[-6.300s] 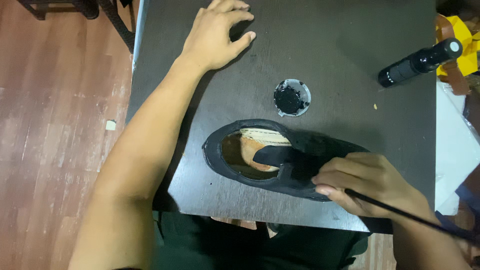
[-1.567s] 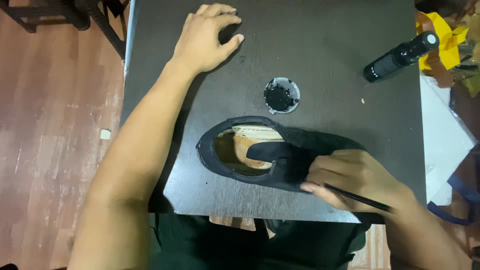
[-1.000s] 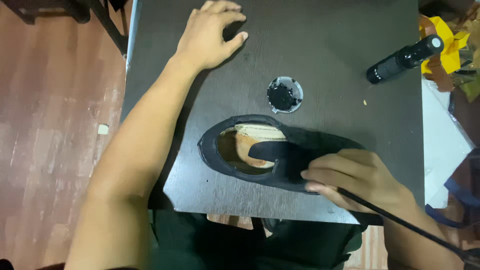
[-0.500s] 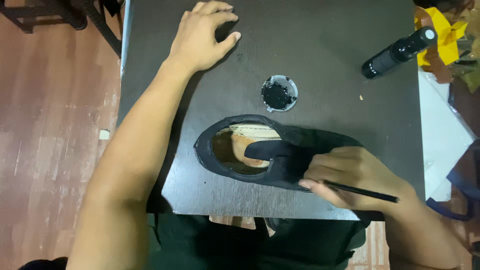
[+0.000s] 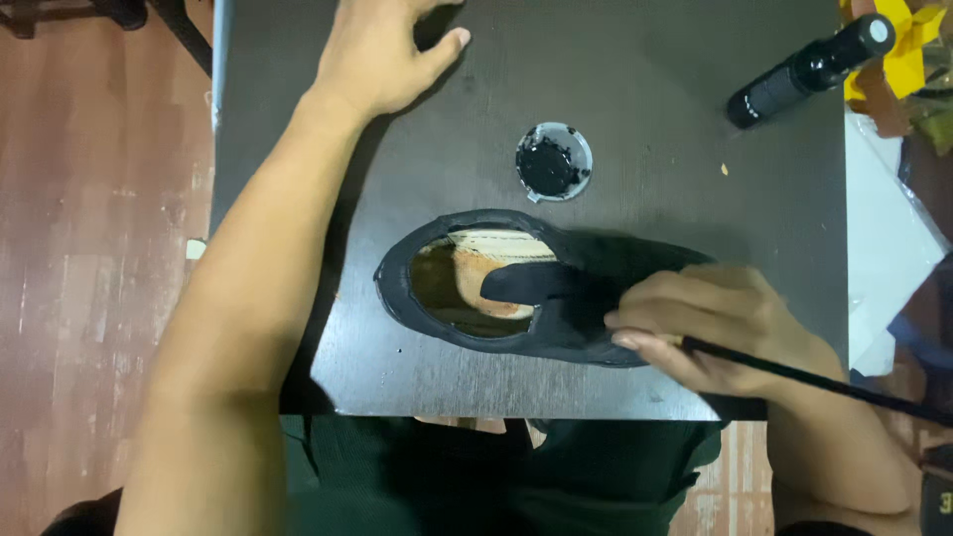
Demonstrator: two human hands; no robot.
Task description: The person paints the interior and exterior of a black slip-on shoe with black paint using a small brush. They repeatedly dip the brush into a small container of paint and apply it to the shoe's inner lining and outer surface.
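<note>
A black slip-on shoe (image 5: 516, 288) lies on its side on the dark table (image 5: 635, 109), its tan insole showing through the opening. My right hand (image 5: 715, 323) rests on the shoe's front part and grips a thin black brush handle (image 5: 814, 377) that runs off to the lower right; its tip is hidden under my fingers. My left hand (image 5: 382, 50) lies flat on the table at the far left, fingers spread, holding nothing. A small round lid of black paint (image 5: 553, 162) sits just beyond the shoe.
A black bottle (image 5: 809, 67) lies at the table's far right corner beside yellow and brown material (image 5: 908, 60). White paper (image 5: 884, 258) lies past the right edge. Wooden floor (image 5: 89, 258) is on the left.
My right hand has shifted slightly back and forth over the shoe's front with the brush. The left hand has stayed flat on the table.
</note>
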